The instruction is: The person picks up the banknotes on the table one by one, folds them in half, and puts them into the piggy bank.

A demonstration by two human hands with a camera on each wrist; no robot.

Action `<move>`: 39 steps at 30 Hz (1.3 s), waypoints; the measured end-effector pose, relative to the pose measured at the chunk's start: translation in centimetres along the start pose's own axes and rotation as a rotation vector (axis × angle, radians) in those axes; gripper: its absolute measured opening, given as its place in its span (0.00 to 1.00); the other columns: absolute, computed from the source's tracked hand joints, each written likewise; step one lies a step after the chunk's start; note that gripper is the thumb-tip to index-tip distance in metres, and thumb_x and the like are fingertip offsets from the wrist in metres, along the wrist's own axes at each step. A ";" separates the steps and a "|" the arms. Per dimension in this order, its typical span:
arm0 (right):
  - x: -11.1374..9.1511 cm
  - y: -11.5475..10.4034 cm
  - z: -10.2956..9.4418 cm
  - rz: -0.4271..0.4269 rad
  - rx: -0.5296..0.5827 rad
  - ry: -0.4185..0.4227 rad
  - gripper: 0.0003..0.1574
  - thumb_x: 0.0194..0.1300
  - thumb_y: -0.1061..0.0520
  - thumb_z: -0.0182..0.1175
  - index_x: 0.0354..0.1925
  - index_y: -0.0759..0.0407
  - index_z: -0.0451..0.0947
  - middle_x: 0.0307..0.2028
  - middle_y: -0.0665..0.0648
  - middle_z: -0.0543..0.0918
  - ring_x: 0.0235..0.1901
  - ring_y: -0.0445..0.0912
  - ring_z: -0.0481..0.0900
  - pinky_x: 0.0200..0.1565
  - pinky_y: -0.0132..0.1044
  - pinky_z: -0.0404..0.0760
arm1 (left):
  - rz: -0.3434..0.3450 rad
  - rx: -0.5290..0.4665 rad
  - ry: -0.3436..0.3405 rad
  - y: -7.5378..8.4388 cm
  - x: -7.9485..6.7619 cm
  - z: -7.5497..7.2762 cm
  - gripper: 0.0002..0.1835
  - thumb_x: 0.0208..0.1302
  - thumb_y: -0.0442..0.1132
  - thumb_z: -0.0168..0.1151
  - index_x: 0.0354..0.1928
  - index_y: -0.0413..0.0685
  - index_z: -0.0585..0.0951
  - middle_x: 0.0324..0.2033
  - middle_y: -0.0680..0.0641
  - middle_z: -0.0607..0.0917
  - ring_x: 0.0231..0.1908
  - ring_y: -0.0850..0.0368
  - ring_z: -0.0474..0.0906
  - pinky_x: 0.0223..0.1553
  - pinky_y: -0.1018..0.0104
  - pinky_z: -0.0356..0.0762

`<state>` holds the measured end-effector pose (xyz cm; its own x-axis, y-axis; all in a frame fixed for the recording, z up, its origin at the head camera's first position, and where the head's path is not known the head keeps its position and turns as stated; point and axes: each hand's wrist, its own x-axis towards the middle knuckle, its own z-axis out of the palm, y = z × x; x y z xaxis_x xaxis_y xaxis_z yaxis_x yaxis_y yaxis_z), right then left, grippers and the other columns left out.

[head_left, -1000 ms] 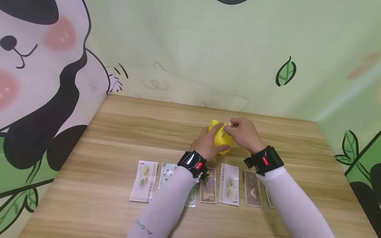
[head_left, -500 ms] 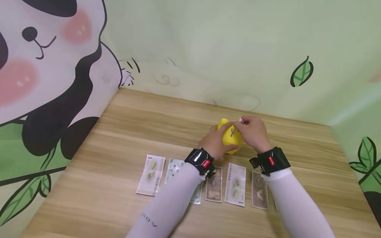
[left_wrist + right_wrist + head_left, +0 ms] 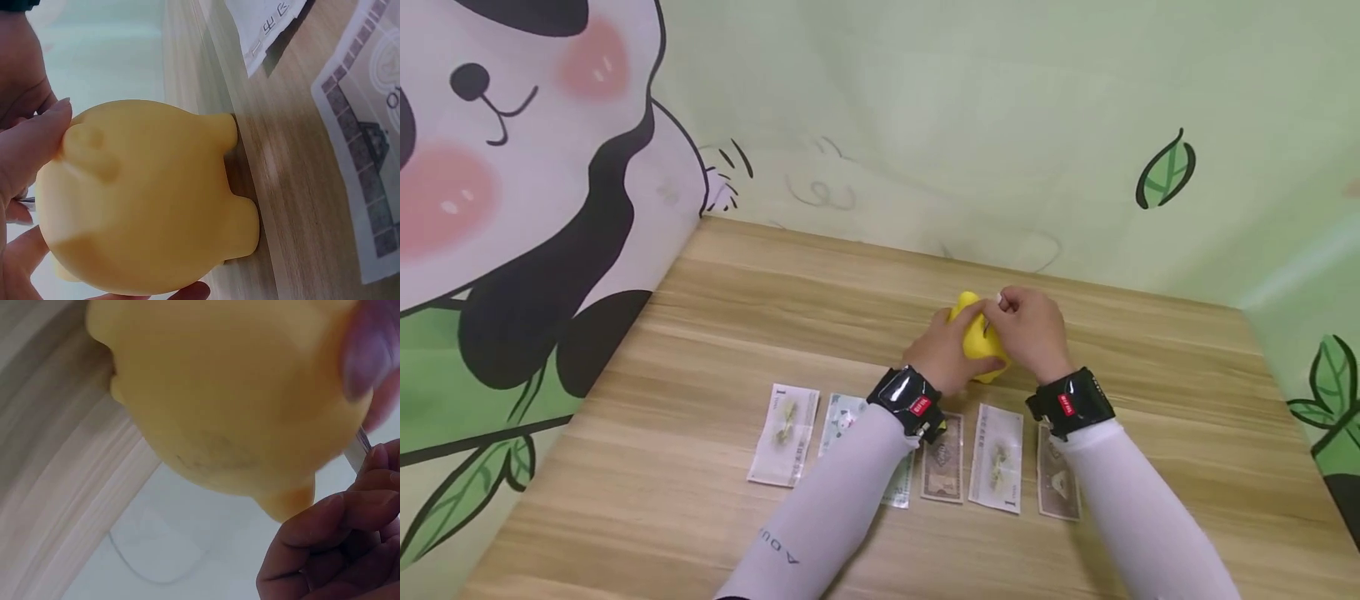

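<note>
We noted a long, close-fitting white fabric left sleeve (image 3: 842,492) with dark lettering (image 3: 778,546), a plain white right sleeve (image 3: 1138,492), and black wrist straps (image 3: 1067,404) bearing red rectangular labels (image 3: 920,406).

A light brown wood-grain table (image 3: 715,333) holds a round yellow piggy bank (image 3: 981,346) on stubby feet (image 3: 240,228). On the person's side of the piggy bank, in a row, lie two white paper notes (image 3: 997,458), two brown paper notes (image 3: 942,462) and pale green paper money (image 3: 844,414), partly hidden.
</note>
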<state>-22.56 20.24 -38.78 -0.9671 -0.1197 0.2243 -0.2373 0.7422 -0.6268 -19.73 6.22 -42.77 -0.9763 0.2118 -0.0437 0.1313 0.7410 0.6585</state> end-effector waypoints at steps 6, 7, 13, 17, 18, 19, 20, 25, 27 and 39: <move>-1.1 0.1 0.4 0.005 0.019 -0.030 0.18 0.63 0.48 0.61 0.24 0.59 0.73 0.18 0.55 0.73 0.18 0.48 0.68 0.17 0.35 0.64 | -0.017 -0.005 0.010 -0.2 0.0 -0.1 0.46 0.53 0.69 0.64 0.72 0.78 0.55 0.65 0.39 0.64 0.40 0.46 0.77 0.32 0.53 0.80; -1.3 0.2 0.3 0.016 0.039 -0.050 0.18 0.63 0.47 0.62 0.28 0.59 0.73 0.19 0.56 0.74 0.18 0.48 0.69 0.16 0.35 0.65 | -0.020 -0.004 0.009 -0.2 0.0 -0.1 0.46 0.53 0.69 0.64 0.72 0.78 0.55 0.66 0.38 0.64 0.42 0.44 0.77 0.34 0.51 0.81; -1.9 0.6 -0.5 0.045 0.221 -0.159 0.29 0.63 0.41 0.64 0.51 0.60 0.71 0.27 0.60 0.75 0.22 0.51 0.72 0.18 0.36 0.72 | -0.019 -0.006 0.011 -0.1 0.0 -0.3 0.46 0.54 0.68 0.64 0.73 0.77 0.55 0.67 0.37 0.62 0.47 0.39 0.76 0.37 0.45 0.81; -1.7 1.1 -1.0 0.050 0.290 -0.167 0.23 0.69 0.45 0.58 0.54 0.59 0.76 0.33 0.62 0.78 0.28 0.53 0.76 0.23 0.34 0.76 | -0.020 -0.025 0.020 -0.2 -0.1 -0.2 0.45 0.54 0.67 0.65 0.72 0.79 0.55 0.66 0.38 0.64 0.41 0.43 0.76 0.33 0.50 0.80; -1.7 1.1 -1.1 0.050 0.299 -0.174 0.22 0.70 0.46 0.57 0.54 0.59 0.77 0.34 0.63 0.78 0.28 0.54 0.76 0.24 0.34 0.78 | -0.023 -0.029 0.019 -0.2 -0.1 -0.2 0.45 0.54 0.66 0.65 0.72 0.79 0.55 0.66 0.38 0.64 0.40 0.44 0.76 0.32 0.51 0.80; -1.7 1.2 -1.2 0.050 0.307 -0.182 0.21 0.71 0.48 0.56 0.54 0.59 0.77 0.35 0.63 0.79 0.29 0.54 0.77 0.25 0.34 0.79 | -0.025 -0.033 0.019 -0.2 -0.1 -0.2 0.45 0.54 0.66 0.66 0.72 0.80 0.55 0.66 0.38 0.63 0.41 0.44 0.76 0.32 0.52 0.80; -1.7 1.3 -1.2 0.049 0.306 -0.184 0.20 0.71 0.49 0.57 0.53 0.59 0.78 0.36 0.63 0.79 0.29 0.54 0.77 0.26 0.34 0.79 | -0.024 -0.033 0.018 -0.2 -0.1 -0.2 0.45 0.54 0.66 0.66 0.72 0.80 0.55 0.66 0.38 0.63 0.41 0.43 0.76 0.32 0.51 0.80; -1.6 1.5 -1.2 0.057 0.304 -0.182 0.19 0.69 0.50 0.58 0.53 0.57 0.79 0.37 0.63 0.80 0.30 0.51 0.76 0.28 0.37 0.81 | -0.014 -0.039 0.018 0.0 0.0 -0.2 0.45 0.54 0.65 0.66 0.72 0.79 0.55 0.67 0.37 0.62 0.43 0.42 0.76 0.34 0.48 0.80; -1.5 1.5 -1.1 0.062 0.295 -0.169 0.19 0.69 0.49 0.58 0.53 0.58 0.79 0.37 0.62 0.79 0.30 0.51 0.76 0.28 0.37 0.81 | -0.011 -0.040 0.017 0.1 0.0 -0.2 0.45 0.54 0.65 0.67 0.72 0.79 0.56 0.67 0.37 0.62 0.44 0.41 0.76 0.35 0.48 0.80; -1.4 1.8 -0.9 0.099 0.246 -0.145 0.16 0.68 0.49 0.59 0.47 0.58 0.81 0.35 0.59 0.78 0.32 0.50 0.73 0.28 0.35 0.74 | -0.016 -0.030 0.004 0.5 0.0 -0.1 0.46 0.53 0.66 0.67 0.72 0.78 0.56 0.67 0.38 0.62 0.45 0.39 0.76 0.36 0.45 0.81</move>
<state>-21.57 22.34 -39.52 -0.9854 -0.1612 0.0556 -0.1395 0.5747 -0.8064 -19.63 6.58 -42.36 -0.9790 0.1971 -0.0516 0.1100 0.7248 0.6801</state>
